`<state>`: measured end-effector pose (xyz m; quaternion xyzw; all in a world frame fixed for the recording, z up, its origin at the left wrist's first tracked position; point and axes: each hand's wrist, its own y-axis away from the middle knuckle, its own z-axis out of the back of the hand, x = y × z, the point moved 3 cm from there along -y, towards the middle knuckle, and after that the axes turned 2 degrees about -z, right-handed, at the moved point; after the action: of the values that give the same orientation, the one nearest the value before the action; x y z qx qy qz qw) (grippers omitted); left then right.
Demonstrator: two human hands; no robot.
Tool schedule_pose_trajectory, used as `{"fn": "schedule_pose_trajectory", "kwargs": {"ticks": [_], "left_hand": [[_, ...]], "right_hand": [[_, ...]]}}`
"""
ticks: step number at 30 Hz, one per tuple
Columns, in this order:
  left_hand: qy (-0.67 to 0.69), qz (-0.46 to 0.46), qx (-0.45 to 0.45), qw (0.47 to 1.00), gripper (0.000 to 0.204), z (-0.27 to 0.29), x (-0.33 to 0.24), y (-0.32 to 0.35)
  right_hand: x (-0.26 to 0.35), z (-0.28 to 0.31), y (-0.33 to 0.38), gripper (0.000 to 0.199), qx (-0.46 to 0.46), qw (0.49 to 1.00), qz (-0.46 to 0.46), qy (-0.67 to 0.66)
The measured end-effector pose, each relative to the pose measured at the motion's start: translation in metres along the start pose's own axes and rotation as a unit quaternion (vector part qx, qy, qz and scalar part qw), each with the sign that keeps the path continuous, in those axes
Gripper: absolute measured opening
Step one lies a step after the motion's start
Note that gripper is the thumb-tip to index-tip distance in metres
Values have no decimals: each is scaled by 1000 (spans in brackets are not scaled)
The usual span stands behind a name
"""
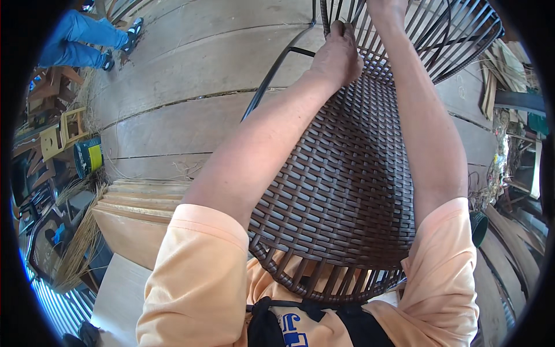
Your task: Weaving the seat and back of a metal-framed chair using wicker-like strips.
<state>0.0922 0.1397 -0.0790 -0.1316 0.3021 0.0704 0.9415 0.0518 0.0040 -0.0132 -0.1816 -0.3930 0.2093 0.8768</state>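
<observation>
A brown wicker chair (347, 168) lies across my lap, its woven panel facing up and its open slatted part (462, 34) at the far end. Both my arms reach over it. My left hand (340, 55) is at the left far edge of the weave, fingers bent and pressed together against the strands there; what they pinch is hidden. Farther off, my right hand (387, 8) is over the slats, cut by the top of the picture, so its fingers do not show. Beside my left hand runs the chair's dark metal leg frame (272, 75).
A stack of wooden boards (136, 214) lies to my left. Beyond it are a dark green bucket with a yellow label (88, 157), small wooden chair frames (72, 124) and loose cane strands (81, 237). Another person's legs (87, 37) show at far left. Planks (503, 260) lie at right.
</observation>
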Motion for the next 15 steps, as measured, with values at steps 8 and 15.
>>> {"fn": "schedule_pose_trajectory", "kwargs": {"ticks": [8, 15], "left_hand": [[19, 18, 13, 1000, 64, 3, 1, 0], [16, 36, 18, 999, 70, 9, 0, 5]], "right_hand": [[-9, -9, -15, 16, 42, 995, 26, 92], [3, 1, -8, 26, 92, 995, -22, -30]]}}
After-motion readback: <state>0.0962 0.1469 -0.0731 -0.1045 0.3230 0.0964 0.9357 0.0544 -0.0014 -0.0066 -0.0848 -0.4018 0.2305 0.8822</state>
